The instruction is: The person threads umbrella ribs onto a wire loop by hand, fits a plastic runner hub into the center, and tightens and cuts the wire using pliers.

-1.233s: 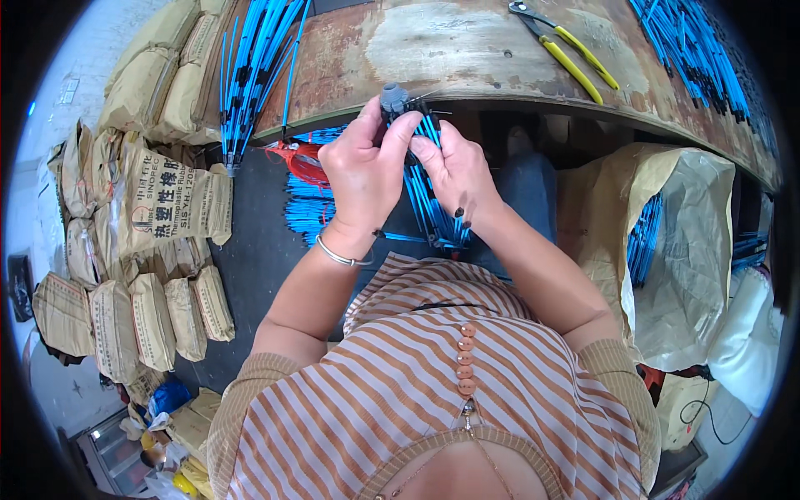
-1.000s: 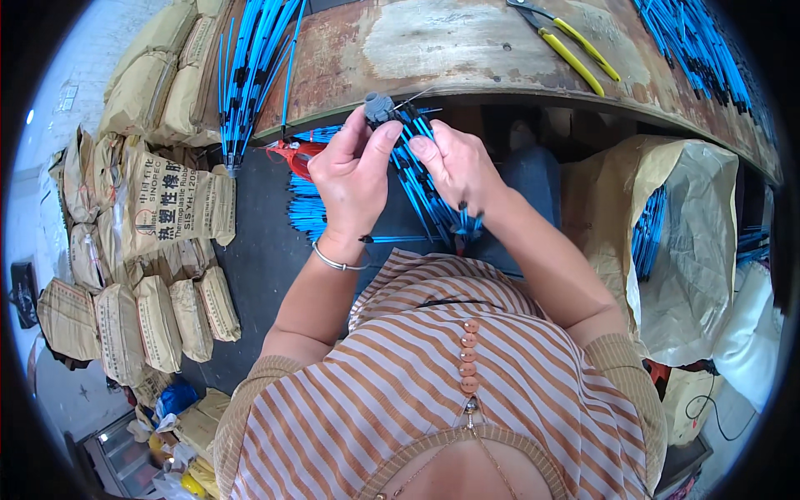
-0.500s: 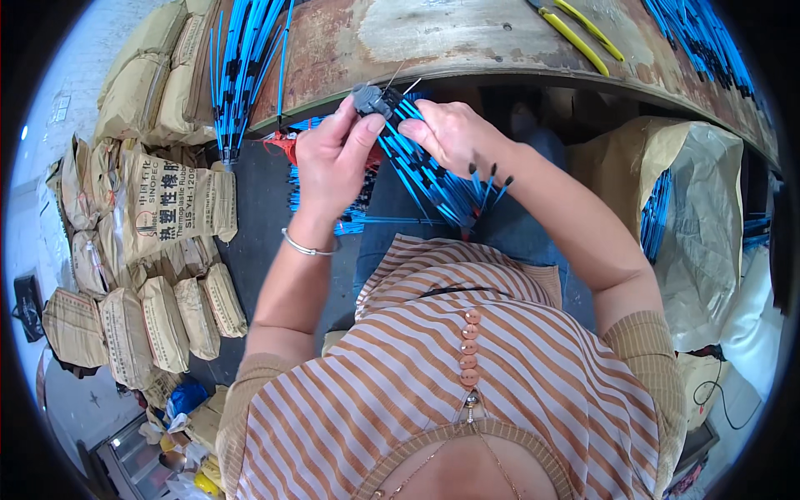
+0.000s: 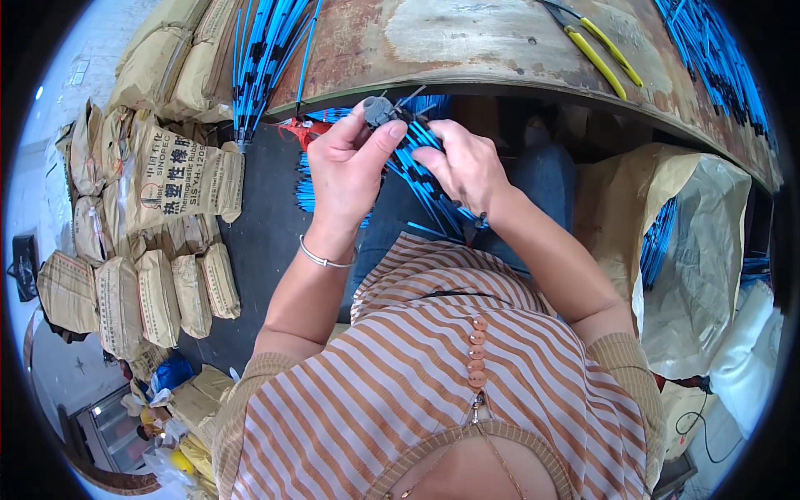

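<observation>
My left hand [image 4: 350,171] is closed, thumb and forefinger pinching a small grey rounded piece [image 4: 379,110] whose exact kind I cannot make out. Against that piece stands the top end of a bundle of blue cables [image 4: 429,192] with black bands, slanting down over my lap. Thin grey strands [image 4: 410,96] stick out above it. Closed around the bundle's upper part is my right hand [image 4: 471,171], its thumb lying along the cables. My fingers partly hide the cables between the two hands.
Yellow-handled pliers [image 4: 604,58] lie on the worn wooden table [image 4: 467,37]. More blue cables [image 4: 267,58] hang over its left edge, with another pile [image 4: 721,71] at far right. Brown paper sacks [image 4: 158,292] stand at left; an open lined sack [image 4: 696,275] stands at right.
My right hand has come lower on the bundle, and the dark cable tips that showed beside its wrist are out of sight. The grey piece stays in my left hand. The whole view has shifted slightly.
</observation>
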A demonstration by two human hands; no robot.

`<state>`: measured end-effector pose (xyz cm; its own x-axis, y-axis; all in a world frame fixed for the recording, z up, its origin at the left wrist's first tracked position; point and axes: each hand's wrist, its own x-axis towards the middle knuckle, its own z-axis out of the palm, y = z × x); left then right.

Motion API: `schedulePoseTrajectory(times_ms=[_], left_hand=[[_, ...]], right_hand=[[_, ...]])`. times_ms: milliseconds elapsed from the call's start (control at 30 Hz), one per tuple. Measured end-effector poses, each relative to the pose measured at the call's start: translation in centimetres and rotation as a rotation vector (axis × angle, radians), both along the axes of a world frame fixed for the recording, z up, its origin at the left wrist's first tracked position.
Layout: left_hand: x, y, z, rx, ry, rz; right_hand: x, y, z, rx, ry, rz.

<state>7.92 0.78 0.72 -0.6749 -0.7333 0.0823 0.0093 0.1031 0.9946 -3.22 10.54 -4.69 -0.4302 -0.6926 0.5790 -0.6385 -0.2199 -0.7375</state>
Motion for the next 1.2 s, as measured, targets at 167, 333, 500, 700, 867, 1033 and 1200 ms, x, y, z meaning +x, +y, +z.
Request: schedulePoseTrajectory(times_ms=[167, 333, 500, 700, 867, 1033, 1200], left_hand=[[0.1, 0.1, -0.8, 0.105, 0.127, -0.081], [0.9, -0.7, -0.8, 0.063, 0.140, -0.189], [-0.2, 0.6, -1.6, 0.075, 0.197, -0.049], [0.6, 0.3, -1.2, 0.144, 0.173, -0.083], [1.5, -0.6, -0.9, 0.135, 0.237, -0.250], [2.6, -1.0, -0.6, 0.062, 0.244, -0.441], [2.9, -2.1, -0.1, -0.055, 0.156, -0.563]], right_hand=[[-1.1, 0.5, -0.3, 0.115, 0.047, 0.097], [-1.3, 0.0, 0.9, 0.334, 0.070, 0.213], [-0.2, -1.2, 1.0, 0.241, 0.054, 0.142], [0.9, -1.5, -0.2, 0.099, 0.082, 0.148], [1.4, -0.7, -0.1, -0.170, -0.081, 0.143], [0.4, 0.3, 0.4, -0.040, -0.043, 0.302], [0.4, -0.3, 0.6, 0.054, -0.004, 0.341]])
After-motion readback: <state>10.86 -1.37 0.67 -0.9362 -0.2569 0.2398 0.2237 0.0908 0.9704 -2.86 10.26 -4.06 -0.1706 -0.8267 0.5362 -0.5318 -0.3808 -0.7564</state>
